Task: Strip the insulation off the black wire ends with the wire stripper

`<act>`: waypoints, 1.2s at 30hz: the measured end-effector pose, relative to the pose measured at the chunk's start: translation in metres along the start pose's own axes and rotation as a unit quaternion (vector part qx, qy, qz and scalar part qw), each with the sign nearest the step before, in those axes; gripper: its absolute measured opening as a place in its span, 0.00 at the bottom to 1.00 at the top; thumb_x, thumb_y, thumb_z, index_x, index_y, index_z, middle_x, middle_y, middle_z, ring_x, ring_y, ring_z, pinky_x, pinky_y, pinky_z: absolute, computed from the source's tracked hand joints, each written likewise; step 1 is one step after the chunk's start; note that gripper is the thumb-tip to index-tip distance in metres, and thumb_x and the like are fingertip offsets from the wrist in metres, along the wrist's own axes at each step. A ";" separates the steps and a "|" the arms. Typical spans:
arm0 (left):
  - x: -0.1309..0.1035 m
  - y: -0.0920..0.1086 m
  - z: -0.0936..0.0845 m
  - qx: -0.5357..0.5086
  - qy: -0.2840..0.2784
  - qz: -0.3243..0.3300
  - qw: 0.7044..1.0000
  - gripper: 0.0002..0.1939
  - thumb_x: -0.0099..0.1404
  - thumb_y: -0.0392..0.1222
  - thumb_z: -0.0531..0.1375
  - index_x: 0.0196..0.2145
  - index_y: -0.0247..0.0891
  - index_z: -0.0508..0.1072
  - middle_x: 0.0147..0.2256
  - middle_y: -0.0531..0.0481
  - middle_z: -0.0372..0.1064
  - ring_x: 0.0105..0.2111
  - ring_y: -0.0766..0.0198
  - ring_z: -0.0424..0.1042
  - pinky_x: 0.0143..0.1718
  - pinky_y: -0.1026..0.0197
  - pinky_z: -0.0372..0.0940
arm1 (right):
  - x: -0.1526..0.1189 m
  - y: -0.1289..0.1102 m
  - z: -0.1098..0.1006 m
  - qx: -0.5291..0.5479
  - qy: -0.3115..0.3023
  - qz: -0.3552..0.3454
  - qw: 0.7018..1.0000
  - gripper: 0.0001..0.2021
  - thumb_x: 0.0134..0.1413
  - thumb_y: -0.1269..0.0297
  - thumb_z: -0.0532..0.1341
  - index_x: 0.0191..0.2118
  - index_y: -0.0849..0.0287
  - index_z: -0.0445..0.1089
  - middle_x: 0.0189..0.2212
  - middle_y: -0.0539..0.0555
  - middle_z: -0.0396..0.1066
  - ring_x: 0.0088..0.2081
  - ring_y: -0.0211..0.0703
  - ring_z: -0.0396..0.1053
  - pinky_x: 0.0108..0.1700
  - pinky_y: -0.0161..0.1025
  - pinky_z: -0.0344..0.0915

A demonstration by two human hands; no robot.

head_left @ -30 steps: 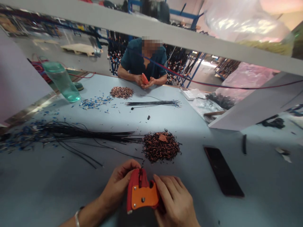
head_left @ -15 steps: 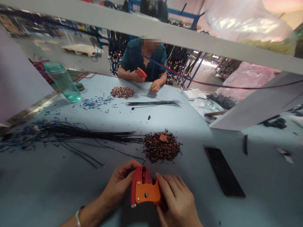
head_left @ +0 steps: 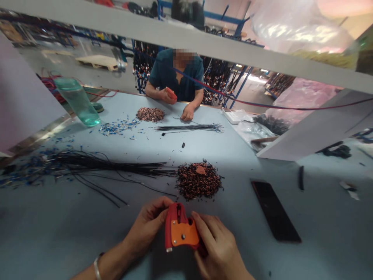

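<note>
A red and orange wire stripper point(head_left: 183, 233) is gripped in my right hand point(head_left: 218, 243), whose fingers wrap round its handles. My left hand point(head_left: 153, 219) sits at the stripper's left side, fingers curled and pinched together by its head. What those fingers hold, if anything, is hidden. Just beyond the tool lies a heap of short black and copper-coloured offcuts point(head_left: 198, 182). Left of the heap stretches a bundle of long black wires point(head_left: 122, 165), with blue-tipped ends point(head_left: 32, 167) at the far left.
A black phone point(head_left: 275, 210) lies right of my hands. Across the table a person point(head_left: 177, 77) holds a red tool point(head_left: 171, 93) near another wire bundle point(head_left: 189, 127) and offcut pile point(head_left: 150, 114). A green bottle point(head_left: 78, 103) stands left; a white shelf beam point(head_left: 131, 25) crosses above.
My right hand and the stripper have shifted slightly right and up, the tool tilting a little. The person opposite has lowered the red tool and moved the other hand toward the wires.
</note>
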State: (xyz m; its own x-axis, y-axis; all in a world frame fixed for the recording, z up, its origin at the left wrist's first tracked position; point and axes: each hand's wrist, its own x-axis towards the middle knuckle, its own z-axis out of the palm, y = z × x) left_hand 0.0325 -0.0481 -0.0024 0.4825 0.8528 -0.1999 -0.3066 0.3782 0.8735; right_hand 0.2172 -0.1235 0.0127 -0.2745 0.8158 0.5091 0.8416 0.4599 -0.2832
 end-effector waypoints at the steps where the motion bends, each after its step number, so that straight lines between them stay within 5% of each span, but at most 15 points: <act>1: 0.000 0.001 0.001 0.005 -0.003 -0.003 1.000 0.15 0.56 0.52 0.68 0.28 0.36 0.77 0.25 0.52 0.69 0.25 0.68 0.62 0.28 0.68 0.59 | 0.000 0.000 0.001 0.003 0.000 -0.003 1.000 0.25 0.43 0.74 0.53 0.52 0.70 0.61 0.34 0.67 0.74 0.33 0.55 0.73 0.32 0.51 0.74; 16: 0.000 0.002 0.005 0.013 -0.007 -0.043 0.999 0.19 0.55 0.55 0.67 0.26 0.35 0.71 0.23 0.54 0.66 0.22 0.70 0.57 0.24 0.68 0.53 | -0.004 -0.005 0.003 0.058 -0.028 0.036 0.997 0.12 0.46 0.71 0.52 0.39 0.63 0.65 0.24 0.58 0.72 0.23 0.48 0.70 0.22 0.40 0.66; 21: 0.000 0.004 0.004 0.055 0.019 -0.043 0.997 0.18 0.56 0.54 0.66 0.25 0.34 0.70 0.19 0.57 0.58 0.20 0.72 0.50 0.20 0.68 0.45 | -0.001 -0.005 -0.008 0.200 -0.072 0.163 0.964 0.09 0.48 0.70 0.55 0.36 0.60 0.67 0.24 0.52 0.71 0.22 0.41 0.67 0.24 0.35 0.63; 24: 0.001 0.008 0.005 0.072 0.040 -0.045 0.996 0.18 0.54 0.53 0.67 0.25 0.35 0.71 0.19 0.58 0.57 0.19 0.72 0.49 0.19 0.68 0.43 | -0.001 -0.006 -0.017 0.357 -0.093 0.272 0.889 0.04 0.50 0.66 0.59 0.34 0.58 0.68 0.23 0.49 0.68 0.23 0.38 0.65 0.25 0.33 0.63; 29: 0.002 0.010 0.006 0.041 0.067 -0.054 0.995 0.17 0.52 0.52 0.69 0.28 0.36 0.72 0.19 0.58 0.59 0.19 0.72 0.51 0.20 0.69 0.44 | -0.006 -0.010 -0.012 0.705 -0.109 0.395 0.579 0.22 0.46 0.54 0.67 0.44 0.63 0.67 0.31 0.55 0.73 0.29 0.45 0.73 0.31 0.40 0.69; 31: 0.002 0.009 0.005 0.036 0.077 -0.052 0.995 0.16 0.54 0.51 0.68 0.28 0.36 0.72 0.19 0.58 0.59 0.19 0.72 0.51 0.20 0.69 0.45 | -0.007 -0.012 -0.003 0.762 -0.112 0.404 0.494 0.22 0.44 0.58 0.68 0.44 0.66 0.68 0.31 0.56 0.74 0.30 0.45 0.75 0.33 0.41 0.69; 34: 0.001 0.008 0.005 0.026 0.072 -0.043 0.996 0.13 0.56 0.48 0.67 0.33 0.37 0.73 0.26 0.54 0.69 0.23 0.70 0.61 0.25 0.68 0.55 | -0.007 -0.014 0.009 0.807 -0.111 0.404 0.416 0.22 0.42 0.62 0.67 0.44 0.67 0.70 0.31 0.56 0.74 0.30 0.45 0.76 0.34 0.41 0.69; 36: 0.001 0.008 0.005 0.026 0.042 -0.036 0.998 0.15 0.57 0.47 0.67 0.39 0.37 0.74 0.32 0.50 0.72 0.29 0.65 0.67 0.31 0.66 0.59 | -0.007 -0.014 0.014 0.811 -0.111 0.398 0.414 0.22 0.40 0.63 0.68 0.45 0.66 0.70 0.32 0.56 0.74 0.30 0.45 0.76 0.34 0.41 0.69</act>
State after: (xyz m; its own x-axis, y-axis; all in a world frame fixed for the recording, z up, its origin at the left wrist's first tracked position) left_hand 0.0347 -0.0459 0.0061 0.4298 0.8524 -0.2979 -0.2292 0.4221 0.8771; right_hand 0.2011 -0.1303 0.0018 -0.3977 0.8647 -0.3068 -0.6631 -0.5020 -0.5553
